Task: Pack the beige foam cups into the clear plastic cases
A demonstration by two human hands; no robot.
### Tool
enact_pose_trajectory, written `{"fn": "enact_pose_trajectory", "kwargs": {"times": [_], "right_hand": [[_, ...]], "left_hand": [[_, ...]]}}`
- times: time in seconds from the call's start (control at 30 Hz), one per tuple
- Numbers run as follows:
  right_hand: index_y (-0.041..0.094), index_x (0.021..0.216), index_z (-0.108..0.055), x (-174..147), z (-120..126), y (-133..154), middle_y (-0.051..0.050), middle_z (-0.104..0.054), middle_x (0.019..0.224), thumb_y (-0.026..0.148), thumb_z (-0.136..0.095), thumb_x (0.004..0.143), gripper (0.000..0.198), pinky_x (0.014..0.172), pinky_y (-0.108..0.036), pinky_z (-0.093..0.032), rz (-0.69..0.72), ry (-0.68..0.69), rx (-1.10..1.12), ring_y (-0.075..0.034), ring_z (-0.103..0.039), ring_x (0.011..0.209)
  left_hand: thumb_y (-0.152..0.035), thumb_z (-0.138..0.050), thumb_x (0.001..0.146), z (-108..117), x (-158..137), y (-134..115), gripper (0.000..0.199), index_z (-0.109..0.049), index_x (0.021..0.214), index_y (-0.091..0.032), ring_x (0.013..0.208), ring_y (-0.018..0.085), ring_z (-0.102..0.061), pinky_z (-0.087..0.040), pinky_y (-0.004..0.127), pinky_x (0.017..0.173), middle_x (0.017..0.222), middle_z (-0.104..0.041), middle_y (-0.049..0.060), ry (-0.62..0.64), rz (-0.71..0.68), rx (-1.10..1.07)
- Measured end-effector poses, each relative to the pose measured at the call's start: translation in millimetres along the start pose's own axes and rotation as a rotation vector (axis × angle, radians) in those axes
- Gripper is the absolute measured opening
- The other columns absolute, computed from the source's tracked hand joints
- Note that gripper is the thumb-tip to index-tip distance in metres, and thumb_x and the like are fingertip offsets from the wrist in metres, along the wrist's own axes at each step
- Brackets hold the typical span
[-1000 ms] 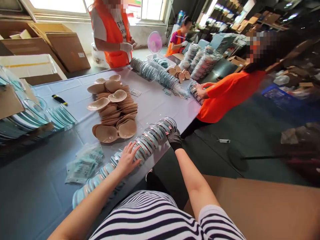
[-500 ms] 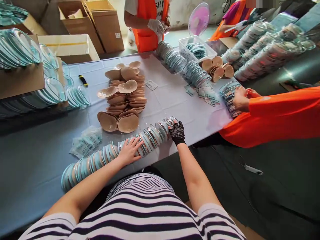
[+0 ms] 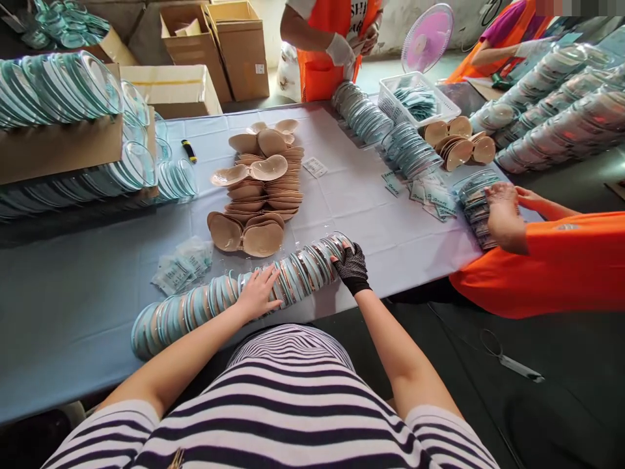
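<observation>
Across our table (image 3: pixel 342 195), a row of packs (image 3: pixel 303 273) runs from eight o'clock to centre — our left hand (image 3: pixel 257 293) spread on top, fingers apart, right hand (image 3: pixel 352 266) curled at its end, grip unclear — uneven pressure could buckle it.

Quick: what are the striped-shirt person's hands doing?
Left hand: open, resting on the row of packs.
Right hand: gloved, curled at the row's end; grip unclear.

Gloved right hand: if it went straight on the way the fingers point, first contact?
The near end of the row of round packs; the right hand appears to be touching it. Beyond that looks like bare tabletop, though the exact finger direction and depth are unclear.
</observation>
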State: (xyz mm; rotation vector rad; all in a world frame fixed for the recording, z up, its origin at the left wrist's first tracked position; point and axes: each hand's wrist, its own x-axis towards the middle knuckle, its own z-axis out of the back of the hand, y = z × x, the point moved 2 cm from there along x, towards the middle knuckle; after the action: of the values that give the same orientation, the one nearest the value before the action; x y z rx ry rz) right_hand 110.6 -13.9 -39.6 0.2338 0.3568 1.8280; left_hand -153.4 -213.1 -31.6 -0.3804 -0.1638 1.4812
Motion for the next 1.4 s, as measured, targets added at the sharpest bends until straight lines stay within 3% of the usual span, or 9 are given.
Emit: {"fn": "enact_pose_trajectory", "kwargs": {"times": [0.1, 0.2, 0.3, 0.43, 0.53, 0.73, 0.9, 1.23, 1.4], "right_hand": [[0.018, 0.141, -0.049, -4.3, 10.7, 23.2, -0.021, -0.03, 0.155, 0.054, -0.055, 0.087, 0.065, 0.111, -0.066, -0.017, 0.11, -0.034, -0.106, -0.043, -0.023, 0.141], [0.025, 0.142, -0.049, -22.6, 8.9, 64.9, -0.014, -0.027, 0.158, 0.056, -0.059, 0.085, 0.066, 0.114, -0.066, -0.006, 0.372, 0.014, -0.1, -0.042, -0.013, 0.146], [0.03, 0.141, -0.051, -50.0, -8.5, 101.4, -0.01, -0.034, 0.156, 0.059, -0.064, 0.081, 0.068, 0.115, -0.066, -0.004, 0.602, 0.188, -0.06, -0.041, -0.016, 0.145], [0.029, 0.143, -0.049, -72.1, -27.1, 114.8, -0.011, -0.042, 0.152, 0.054, -0.071, 0.079, 0.072, 0.116, -0.063, -0.009, 0.703, 0.354, -0.018, -0.04, -0.026, 0.141], [0.028, 0.144, -0.048, -62.2, -19.4, 97.8, -0.01, -0.041, 0.153, 0.056, -0.061, 0.086, 0.065, 0.118, -0.058, -0.011, 0.66, 0.305, -0.038, -0.037, -0.025, 0.143], [0.022, 0.139, -0.055, -6.8, 10.4, 18.0, -0.013, -0.04, 0.152, 0.043, -0.041, 0.098, 0.048, 0.113, -0.063, -0.018, 0.182, -0.022, -0.141, -0.037, -0.025, 0.142], [0.022, 0.138, -0.056, 11.8, 3.1, -19.7, -0.011, -0.039, 0.153, 0.036, -0.039, 0.098, 0.046, 0.114, -0.051, -0.031, 0.22, 0.021, -0.049, -0.03, -0.035, 0.137], [0.021, 0.126, -0.066, 20.5, -2.1, -28.2, -0.013, -0.043, 0.148, 0.025, -0.038, 0.095, 0.042, 0.105, -0.048, -0.043, 0.219, -0.073, 0.063, -0.03, -0.046, 0.128], [0.019, 0.127, -0.065, 8.5, 11.9, 12.2, -0.016, -0.045, 0.147, 0.037, -0.042, 0.097, 0.041, 0.108, -0.058, -0.031, 0.245, -0.087, -0.17, -0.037, -0.036, 0.133]], "left_hand": [[-0.049, -0.07, 0.076, -2.1, 3.9, -0.8, 0.091, -0.031, 0.151, -0.016, 0.141, 0.036, -0.037, -0.029, 0.051, 0.116, 0.152, -0.041, 0.02, -0.059, 0.121, -0.02], [-0.051, -0.071, 0.075, -0.9, 5.5, -2.2, 0.093, -0.029, 0.151, -0.019, 0.14, 0.035, -0.037, -0.022, 0.054, 0.118, 0.151, -0.041, 0.018, -0.048, 0.136, -0.046], [-0.053, -0.07, 0.075, 5.4, 0.7, 0.8, 0.093, -0.028, 0.151, -0.02, 0.142, 0.036, -0.034, -0.016, 0.056, 0.118, 0.152, -0.04, 0.017, -0.026, 0.151, -0.064], [-0.054, -0.071, 0.073, 13.8, -9.2, 10.2, 0.082, -0.041, 0.143, -0.023, 0.133, 0.035, -0.042, -0.027, 0.053, 0.112, 0.142, -0.05, 0.013, -0.012, 0.211, -0.058], [-0.054, -0.071, 0.074, 15.8, -11.7, 14.6, 0.077, -0.046, 0.14, -0.023, 0.13, 0.035, -0.044, -0.034, 0.051, 0.107, 0.138, -0.052, 0.013, -0.002, 0.229, -0.048], [-0.055, -0.071, 0.075, 13.0, -11.8, 15.3, 0.077, -0.046, 0.14, -0.022, 0.131, 0.034, -0.044, -0.035, 0.049, 0.105, 0.14, -0.052, 0.014, -0.016, 0.195, -0.025], [-0.056, -0.07, 0.076, 10.9, -13.6, 15.4, 0.077, -0.046, 0.142, -0.023, 0.131, 0.034, -0.044, -0.034, 0.049, 0.107, 0.138, -0.052, 0.013, -0.034, 0.18, -0.027], [-0.056, -0.07, 0.077, 12.6, -14.3, 14.6, 0.08, -0.045, 0.143, -0.019, 0.133, 0.033, -0.041, -0.031, 0.047, 0.109, 0.141, -0.05, 0.013, 0.011, 0.188, -0.013], [-0.056, -0.069, 0.078, 15.8, -12.7, 13.1, 0.079, -0.046, 0.144, -0.019, 0.132, 0.033, -0.042, -0.032, 0.048, 0.108, 0.141, -0.052, 0.013, 0.025, 0.174, -0.008]]}}
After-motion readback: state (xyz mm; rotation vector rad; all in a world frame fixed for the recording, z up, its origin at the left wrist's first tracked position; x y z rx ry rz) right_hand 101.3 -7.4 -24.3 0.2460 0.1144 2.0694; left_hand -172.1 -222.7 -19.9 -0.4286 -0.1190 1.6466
